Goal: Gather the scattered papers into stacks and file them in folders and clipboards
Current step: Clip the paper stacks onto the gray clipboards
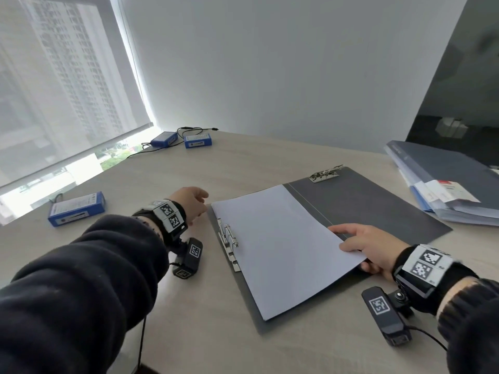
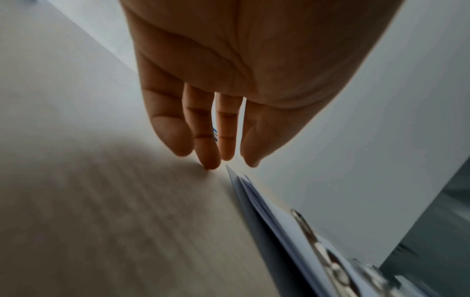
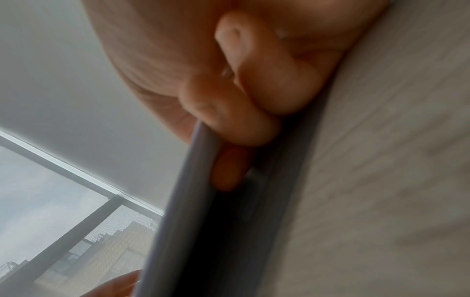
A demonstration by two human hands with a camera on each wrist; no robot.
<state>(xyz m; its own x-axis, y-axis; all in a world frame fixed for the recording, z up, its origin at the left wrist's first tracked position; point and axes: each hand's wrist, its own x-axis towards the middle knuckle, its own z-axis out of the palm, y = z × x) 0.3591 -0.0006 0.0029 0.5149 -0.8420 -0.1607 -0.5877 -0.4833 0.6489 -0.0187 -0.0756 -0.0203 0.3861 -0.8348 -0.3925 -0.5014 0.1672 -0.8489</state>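
Note:
A stack of white paper [image 1: 280, 247] lies on the left half of an open dark grey folder [image 1: 364, 206], beside the metal clip [image 1: 228, 238] at its left edge. A second clip [image 1: 325, 173] sits at the folder's far edge. My right hand [image 1: 364, 247] pinches the stack's near right corner, thumb on top and fingers [image 3: 229, 124] curled under the paper stack [image 3: 183, 201]. My left hand [image 1: 193, 202] hovers at the stack's far left corner with fingers [image 2: 206, 144] straight, holding nothing; one fingertip touches the table next to the paper stack [image 2: 257, 201].
A pile of blue-grey folders [image 1: 448, 182] lies at the right edge of the table [image 1: 162, 179]. Blue boxes [image 1: 77, 209] [image 1: 198, 140] [image 1: 164, 139] with cables sit at the left and far side. A window with a blind is on the left.

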